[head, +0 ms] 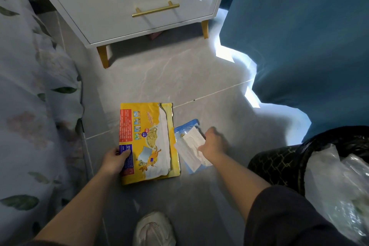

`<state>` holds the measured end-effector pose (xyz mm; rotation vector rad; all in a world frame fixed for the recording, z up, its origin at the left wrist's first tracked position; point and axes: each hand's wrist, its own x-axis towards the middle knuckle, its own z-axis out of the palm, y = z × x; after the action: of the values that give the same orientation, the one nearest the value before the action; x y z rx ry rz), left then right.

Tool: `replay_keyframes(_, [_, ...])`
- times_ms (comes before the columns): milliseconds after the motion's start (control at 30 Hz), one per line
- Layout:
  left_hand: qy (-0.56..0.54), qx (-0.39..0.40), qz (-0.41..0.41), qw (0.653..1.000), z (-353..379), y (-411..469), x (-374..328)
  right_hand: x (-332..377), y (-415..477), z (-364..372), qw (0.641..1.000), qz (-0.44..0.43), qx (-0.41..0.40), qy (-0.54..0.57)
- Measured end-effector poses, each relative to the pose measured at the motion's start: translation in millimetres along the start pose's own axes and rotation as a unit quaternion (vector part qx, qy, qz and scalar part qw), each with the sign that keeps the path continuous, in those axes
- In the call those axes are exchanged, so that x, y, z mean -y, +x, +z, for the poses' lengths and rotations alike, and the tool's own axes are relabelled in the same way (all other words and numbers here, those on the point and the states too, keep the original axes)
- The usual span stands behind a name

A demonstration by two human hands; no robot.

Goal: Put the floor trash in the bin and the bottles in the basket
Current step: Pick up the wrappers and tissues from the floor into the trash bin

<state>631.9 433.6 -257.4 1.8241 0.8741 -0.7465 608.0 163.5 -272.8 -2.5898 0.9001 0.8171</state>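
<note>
A large flat yellow snack bag (151,142) lies on the grey tile floor. My left hand (115,161) pinches its lower left edge, thumb on top. Just right of it lies a smaller blue and white wrapper (190,146) with a white slip on it. My right hand (212,144) is over this wrapper's right side, fingers curled at its edge; motion blur hides whether it grips. The black bin (279,164) with a gold pattern stands at the right, lined with a black bag and holding clear plastic (339,185). No bottles or basket are in view.
A white nightstand (131,2) on gold legs stands ahead. A floral bedsheet (30,106) hangs along the left. A blue curtain (309,36) drapes to the floor on the right. My white shoe (153,229) is at the bottom centre.
</note>
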Motion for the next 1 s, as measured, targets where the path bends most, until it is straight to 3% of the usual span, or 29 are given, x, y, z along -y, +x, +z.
replay_keyframes(200, [-0.031, 0.002, 0.051, 0.998, -9, -10, -27, 9, -16, -40, 0.994, 0.004, 0.024, 0.107])
replay_keyframes(400, [-0.060, 0.054, 0.145, 0.986, -15, -61, -93, -2, -76, -140, 0.960, -0.088, 0.001, 0.267])
replay_keyframes(700, [-0.042, 0.197, 0.272, 0.941, 20, -196, -188, -125, -188, -263, 0.909, -0.105, -0.036, 0.402])
replay_keyframes(1000, [0.037, 0.333, 0.303, 0.892, 137, -307, -183, -257, -255, -282, 0.889, -0.003, -0.106, 0.446])
